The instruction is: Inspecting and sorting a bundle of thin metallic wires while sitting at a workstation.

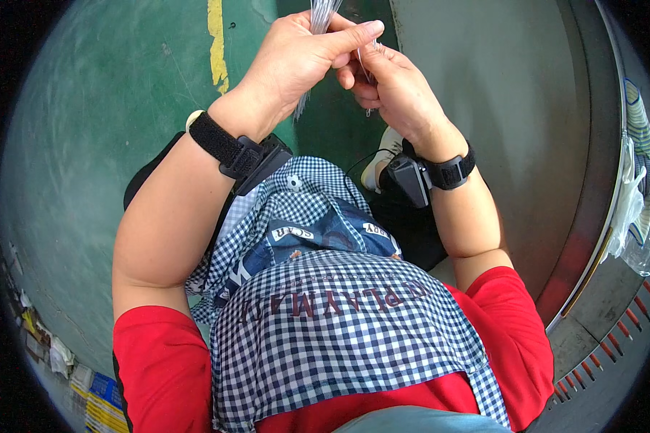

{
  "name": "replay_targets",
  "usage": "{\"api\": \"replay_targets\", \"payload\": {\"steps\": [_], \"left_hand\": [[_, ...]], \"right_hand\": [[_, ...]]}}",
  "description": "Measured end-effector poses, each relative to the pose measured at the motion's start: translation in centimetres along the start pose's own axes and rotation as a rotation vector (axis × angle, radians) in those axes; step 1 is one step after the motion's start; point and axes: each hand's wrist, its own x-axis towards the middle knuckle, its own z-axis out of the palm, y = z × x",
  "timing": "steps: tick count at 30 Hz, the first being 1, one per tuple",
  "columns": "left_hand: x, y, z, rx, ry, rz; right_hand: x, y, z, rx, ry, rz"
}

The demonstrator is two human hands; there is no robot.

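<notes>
My left hand (290,61) is closed round a bundle of thin, silvery wires (323,16). The strands stick up past its fingers at the top edge of the view, and their other ends hang below the palm. Close against it on the right, my right hand (406,90) has its fingers curled in and pinched. A few fine wires show between its fingers, with a small looped wire end (369,112) poking out underneath. The left thumb reaches across to the right fingertips. How many strands the right hand grips is hidden.
A checked apron (339,317) covers my lap. The green floor (123,144) carries a worn yellow line (217,43). A grey surface (491,86) lies at right, with a striped knitted glove (638,119) and clear plastic (628,209) by its edge. Stacked yellow and blue packs (105,400) stand lower left.
</notes>
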Motion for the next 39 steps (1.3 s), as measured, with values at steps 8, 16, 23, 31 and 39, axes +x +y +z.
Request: {"api": "replay_targets", "payload": {"steps": [8,16,23,31,39], "left_hand": [[-0.1,-0.1,0.4,0.017,0.033,0.021],[0.0,-0.1,-0.1,0.012,0.035,0.058],[0.0,0.6,-0.4,-0.019,0.056,-0.064],[-0.1,1.1,-0.2,-0.072,0.073,-0.080],[-0.1,0.8,-0.5,-0.065,0.062,-0.076]], "right_hand": [[-0.6,-0.5,-0.3,0.054,-0.020,0.029],[-0.2,-0.8,0.4,0.076,-0.019,0.023],[0.0,-1.0,0.8,0.110,-0.029,0.022],[0.0,-0.7,0.5,0.136,-0.052,-0.003],[-0.1,-0.9,0.7,0.112,-0.054,-0.010]]}}
